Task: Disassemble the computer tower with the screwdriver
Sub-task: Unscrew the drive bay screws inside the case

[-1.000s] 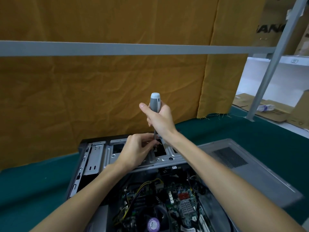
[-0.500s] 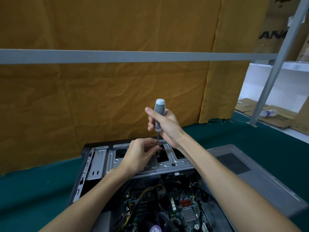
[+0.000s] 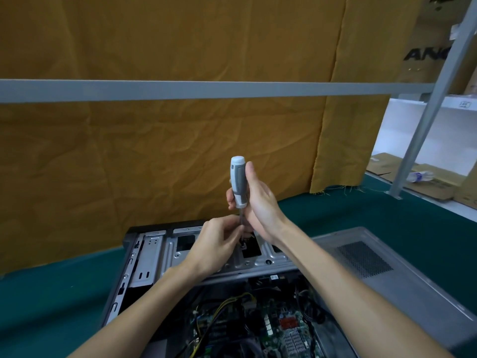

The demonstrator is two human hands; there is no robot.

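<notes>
Right hand point(image 3: 258, 202): fingers curled round the grey-and-white handle of the screwdriver point(image 3: 238, 182), held upright. Left hand point(image 3: 216, 246): fingertips pinching the shaft low down, near the tip, over a screw on the metal drive cage point(image 3: 253, 264). Computer tower point(image 3: 258, 293): lying open on the green mat point(image 3: 46, 301), motherboard point(image 3: 273, 329) exposed. Handling, judged: chassis rigid, heavy; sheet edges likely sharp; board fragile, so grip by the frame only.

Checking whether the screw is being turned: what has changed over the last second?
The right hand has re-gripped the screwdriver, its thumb swinging from the handle's left to its right. The left hand stays pinched at the shaft near the tip, over the drive cage.
</notes>
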